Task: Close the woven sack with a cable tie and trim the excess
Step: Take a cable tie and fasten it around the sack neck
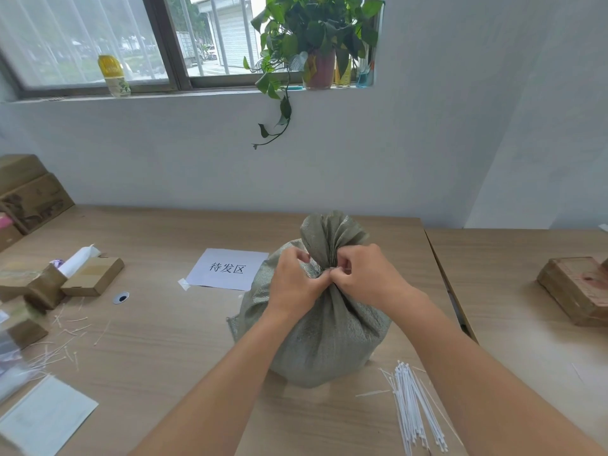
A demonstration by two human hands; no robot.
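Note:
A full grey-green woven sack [329,337] stands upright on the wooden table [164,350], its mouth gathered into a ruffled neck at the top. My left hand [294,281] and my right hand [365,274] both pinch this neck from either side, thumbs meeting at the front. The hands hide most of whatever wraps the neck; I cannot tell if a tie is there. A bundle of white cable ties [411,406] lies on the table to the right of the sack.
A paper sheet with printed characters [227,268] is taped behind the sack. Small cardboard boxes [92,276] and cut tie scraps [62,343] lie at left. A second table holds a taped parcel [575,287] at right. A plant hangs from the windowsill.

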